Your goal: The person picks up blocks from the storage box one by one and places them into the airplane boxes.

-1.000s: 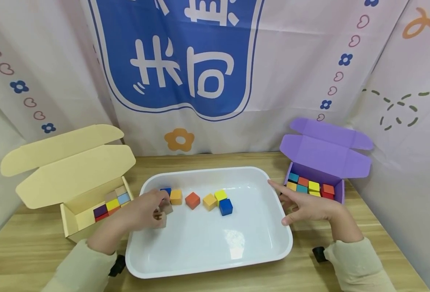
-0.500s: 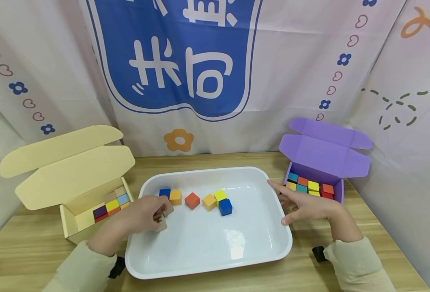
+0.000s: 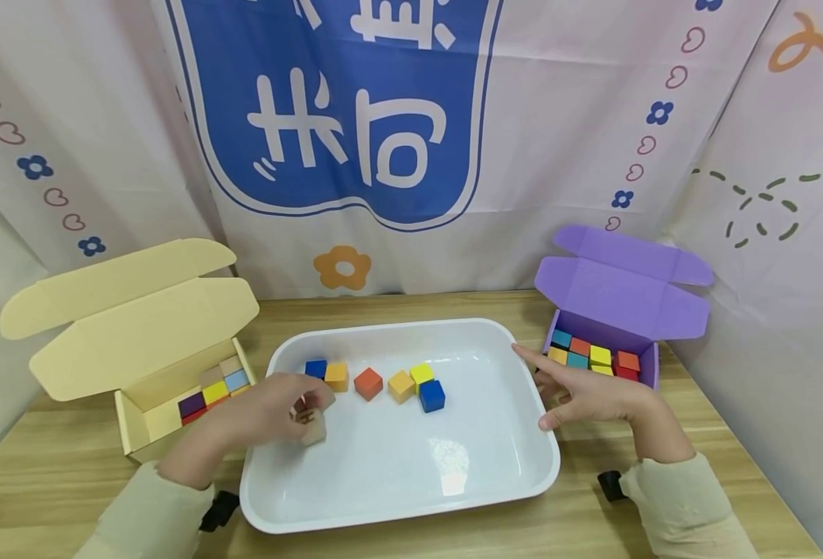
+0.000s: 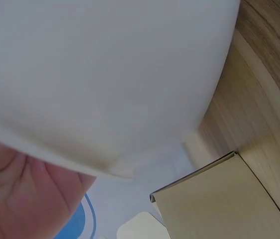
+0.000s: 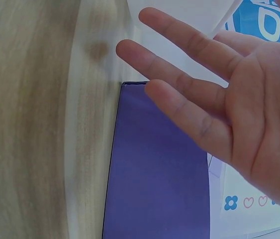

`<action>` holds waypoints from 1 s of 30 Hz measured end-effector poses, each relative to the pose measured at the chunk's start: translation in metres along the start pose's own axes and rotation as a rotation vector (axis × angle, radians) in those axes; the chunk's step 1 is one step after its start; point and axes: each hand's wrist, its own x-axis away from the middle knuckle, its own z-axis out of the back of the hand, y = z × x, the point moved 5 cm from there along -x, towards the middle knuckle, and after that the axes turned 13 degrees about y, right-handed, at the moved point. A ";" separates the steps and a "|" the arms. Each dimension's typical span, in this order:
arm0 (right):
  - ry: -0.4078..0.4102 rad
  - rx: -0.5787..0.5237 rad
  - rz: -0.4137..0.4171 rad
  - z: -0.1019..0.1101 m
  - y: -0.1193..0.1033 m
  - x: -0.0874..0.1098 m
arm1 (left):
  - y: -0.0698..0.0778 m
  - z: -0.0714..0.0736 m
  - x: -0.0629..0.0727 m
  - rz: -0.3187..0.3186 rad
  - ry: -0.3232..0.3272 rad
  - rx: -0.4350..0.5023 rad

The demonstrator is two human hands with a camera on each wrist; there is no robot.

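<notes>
My left hand (image 3: 272, 410) reaches over the left rim of the white tray (image 3: 397, 466), fingers and thumb curled round a plain wooden cube (image 3: 317, 428). The fingers hide part of that spot. Just beyond the hand lie a blue cube (image 3: 315, 368) and an orange cube (image 3: 337, 377). In the left wrist view the tray wall covers most of the hand. My right hand (image 3: 589, 394) rests at the tray's right rim with the index fingertip and thumb against it. In the right wrist view its fingers (image 5: 179, 79) are spread and hold nothing.
Mid-tray sit a red cube (image 3: 368, 384), another orange cube (image 3: 401, 387), a yellow cube (image 3: 422, 374) and another blue cube (image 3: 432, 396). An open cream box (image 3: 132, 423) stands left, an open purple box (image 3: 652, 365) right, both with several cubes. A printed curtain (image 3: 523, 155) hangs behind.
My left fingers shift slightly over the wooden cubes; the near one now sits a little farther right. Another pale cube, visible earlier, is hidden now. The right hand stays put.
</notes>
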 end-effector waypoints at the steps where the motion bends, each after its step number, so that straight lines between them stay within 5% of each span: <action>1: 0.000 0.001 0.000 0.000 0.000 0.000 | 0.000 0.001 0.000 -0.013 0.001 0.006; 10: -0.007 -0.006 0.005 0.000 0.000 0.000 | 0.000 0.016 0.005 -0.096 0.082 0.010; 19: -0.003 0.002 0.016 -0.001 0.000 -0.001 | -0.005 0.046 0.015 -0.015 0.190 -0.078; 30: -0.005 0.009 0.009 0.000 -0.001 -0.001 | -0.016 0.082 0.039 -0.037 0.325 -0.101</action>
